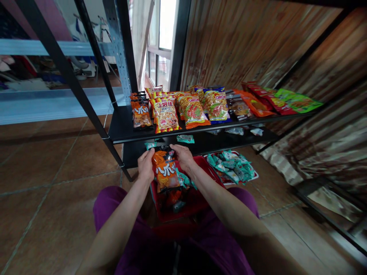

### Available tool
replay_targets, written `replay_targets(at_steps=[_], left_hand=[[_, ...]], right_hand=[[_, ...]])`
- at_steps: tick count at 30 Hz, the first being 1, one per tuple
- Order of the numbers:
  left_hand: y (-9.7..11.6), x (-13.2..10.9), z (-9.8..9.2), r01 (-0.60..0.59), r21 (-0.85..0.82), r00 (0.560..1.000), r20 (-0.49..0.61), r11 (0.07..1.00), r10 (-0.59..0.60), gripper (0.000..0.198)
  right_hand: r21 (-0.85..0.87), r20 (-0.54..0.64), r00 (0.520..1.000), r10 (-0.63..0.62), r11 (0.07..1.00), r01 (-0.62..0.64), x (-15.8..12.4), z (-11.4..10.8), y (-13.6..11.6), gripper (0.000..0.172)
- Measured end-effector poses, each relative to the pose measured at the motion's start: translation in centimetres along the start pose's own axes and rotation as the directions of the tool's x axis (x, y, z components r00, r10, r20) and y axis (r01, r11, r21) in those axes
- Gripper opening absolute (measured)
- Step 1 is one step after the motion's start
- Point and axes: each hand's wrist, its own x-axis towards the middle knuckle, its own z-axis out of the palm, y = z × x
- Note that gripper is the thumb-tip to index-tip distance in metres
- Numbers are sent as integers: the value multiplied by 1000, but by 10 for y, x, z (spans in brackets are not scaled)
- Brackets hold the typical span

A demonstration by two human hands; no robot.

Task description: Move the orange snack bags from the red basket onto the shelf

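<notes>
Head view, forearms [119, 223] converging, both hands [146, 167] [184, 157] nearly closed, pinching orange snack bag [166, 172] near top

Wearing purple trousers [110, 202], plain and strong in colour, rounded smoothly over the right knee [247, 201] as over the left, fading to near-black in shadow toward the lap [151, 259]. Marked at the middle there by a thin, pale, upright streak [177, 253], too dim to tell as cord or zip. Bare along the left forearm [120, 225] and the right forearm [223, 202], tapering toward slimmer wrists. Bare likewise at the left hand [146, 167] and the right hand [184, 156], with blunt, rounded thumb tips.
</notes>
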Motion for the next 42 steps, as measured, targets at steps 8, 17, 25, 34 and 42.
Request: replay_targets(at_steps=[8, 17, 25, 34, 42], left_hand=[[18, 6, -4, 111, 115, 978, 166, 987, -129, 37], [46, 12, 4, 0, 501, 883, 406, 866, -235, 39], [35, 16, 2, 38, 311, 970, 216, 950, -109, 44], [32, 28, -4, 18, 220, 999, 33, 975, -26, 35], [34, 28, -13, 17, 348, 987, 144, 937, -71, 34]], right_hand=[[-36, -8, 1000, -2, 999, 2, -9, -2, -22, 20], [-140, 53, 998, -25, 990, 32, -10, -3, -33, 21], [-45, 241, 971, 2, 999, 9, -18, -17, -29, 45], [-123, 182, 976, 120, 988, -98, -32, -70, -10, 38], [61, 111, 991, 77, 995, -85, -39, -74, 9, 43]])
